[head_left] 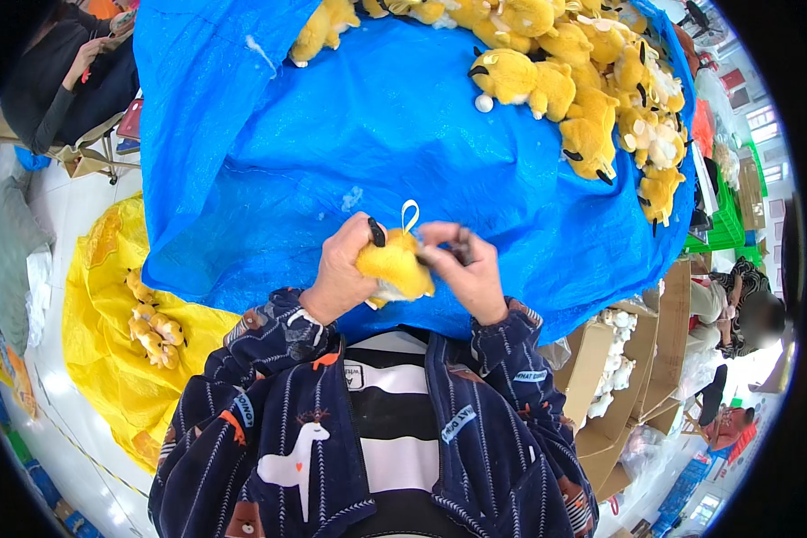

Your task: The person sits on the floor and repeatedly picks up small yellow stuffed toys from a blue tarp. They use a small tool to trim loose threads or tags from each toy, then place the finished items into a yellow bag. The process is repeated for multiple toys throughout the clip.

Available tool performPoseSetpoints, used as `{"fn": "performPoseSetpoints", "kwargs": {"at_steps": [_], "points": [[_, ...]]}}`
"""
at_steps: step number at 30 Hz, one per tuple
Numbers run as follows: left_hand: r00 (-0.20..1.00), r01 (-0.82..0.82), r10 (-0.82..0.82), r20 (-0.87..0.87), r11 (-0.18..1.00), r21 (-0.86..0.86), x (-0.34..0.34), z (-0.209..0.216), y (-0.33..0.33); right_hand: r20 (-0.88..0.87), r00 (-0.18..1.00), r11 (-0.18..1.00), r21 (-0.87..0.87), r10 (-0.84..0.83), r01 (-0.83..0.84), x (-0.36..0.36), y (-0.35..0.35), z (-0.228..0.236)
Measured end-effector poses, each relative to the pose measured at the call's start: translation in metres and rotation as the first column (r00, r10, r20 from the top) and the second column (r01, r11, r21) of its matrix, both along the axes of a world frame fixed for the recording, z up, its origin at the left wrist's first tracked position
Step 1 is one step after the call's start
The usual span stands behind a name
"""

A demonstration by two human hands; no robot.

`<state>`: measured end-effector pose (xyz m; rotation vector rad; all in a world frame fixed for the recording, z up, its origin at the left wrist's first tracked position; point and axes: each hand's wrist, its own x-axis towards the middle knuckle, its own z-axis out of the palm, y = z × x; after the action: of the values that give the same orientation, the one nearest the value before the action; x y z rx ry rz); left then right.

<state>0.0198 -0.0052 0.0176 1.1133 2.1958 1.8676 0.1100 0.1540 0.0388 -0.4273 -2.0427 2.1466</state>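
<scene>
Left hand [339, 272] grasps the yellow plush toy [393, 266] from its left; right hand [473, 276] is at its right side, fingers blurred, grip I cannot tell.

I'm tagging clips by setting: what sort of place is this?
Likely a soft-toy workshop: a yellow plush toy being handled, others heaped on a blue sheet, a cardboard box of white items.

At bottom centre, a navy fabric jacket [233, 457] with pale braided stripes and a white long-necked animal figure [287, 468] sits open over a black-and-white banded shirt [399, 408].
</scene>
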Motion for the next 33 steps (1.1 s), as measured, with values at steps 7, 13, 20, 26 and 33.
{"fn": "performPoseSetpoints", "kwargs": {"at_steps": [7, 13, 20, 26, 33], "points": [[0.942, -0.117, 0.086, 0.325, 0.990, 0.077, -0.006, -0.008, 0.001, -0.065, 0.964, 0.925, 0.272, -0.258, 0.266, 0.002, 0.012, -0.007], [0.888, -0.041, -0.036, 0.459, 0.987, 0.155, -0.009, -0.017, 0.010, -0.115, 0.991, 0.849, 0.514, -0.073, 0.122, 0.013, -0.017, -0.005], [0.748, 0.275, -0.301, 0.592, 0.952, 0.136, -0.019, 0.004, -0.005, -0.088, 0.993, 0.935, 0.338, -0.077, 0.103, 0.012, -0.006, -0.022], [0.936, 0.240, -0.176, 0.304, 0.952, -0.187, -0.022, -0.004, 0.002, -0.138, 0.988, 0.947, 0.299, -0.076, 0.115, 0.013, -0.010, -0.026], [0.981, -0.044, 0.083, 0.178, 0.976, -0.211, -0.018, -0.028, 0.021, -0.167, 0.982, 0.937, 0.322, -0.088, 0.139, 0.010, -0.024, -0.032]]}}
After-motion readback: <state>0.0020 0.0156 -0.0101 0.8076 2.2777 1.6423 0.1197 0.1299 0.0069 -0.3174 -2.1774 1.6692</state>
